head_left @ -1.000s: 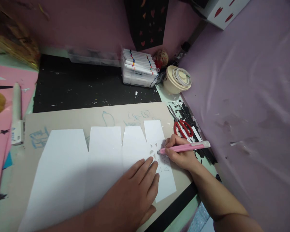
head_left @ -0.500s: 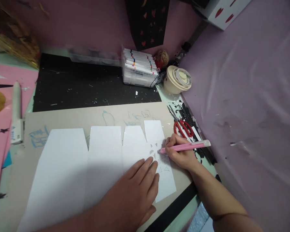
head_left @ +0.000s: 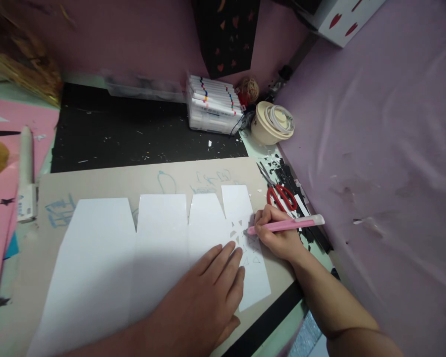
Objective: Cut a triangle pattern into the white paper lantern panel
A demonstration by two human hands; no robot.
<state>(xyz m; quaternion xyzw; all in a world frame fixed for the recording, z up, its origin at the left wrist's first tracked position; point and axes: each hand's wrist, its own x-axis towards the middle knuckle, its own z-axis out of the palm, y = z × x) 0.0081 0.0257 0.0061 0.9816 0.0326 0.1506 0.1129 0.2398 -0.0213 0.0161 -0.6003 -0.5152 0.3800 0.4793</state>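
Observation:
A white paper cut-out [head_left: 134,253] with several tapered flaps lies on a brown cardboard sheet [head_left: 107,181]. My left hand [head_left: 208,297] rests flat on the paper, fingers stretched out and open, close to a cluster of small triangular cut holes. My right hand [head_left: 277,235] is closed round a pink craft knife [head_left: 286,225]. The knife's tip touches the rightmost flap beside the cut holes.
Red-handled scissors [head_left: 282,196] lie on black paper scraps just right of the cardboard. A marker case [head_left: 211,104], a ball of twine [head_left: 248,89] and a round container of tape [head_left: 273,123] stand behind. A black mat [head_left: 126,131] covers the back, a glue stick [head_left: 25,171] lies left, and purple fabric [head_left: 386,148] fills the right.
The knife tip and my right hand have shifted slightly to the right on the flap. My left hand has stayed in place.

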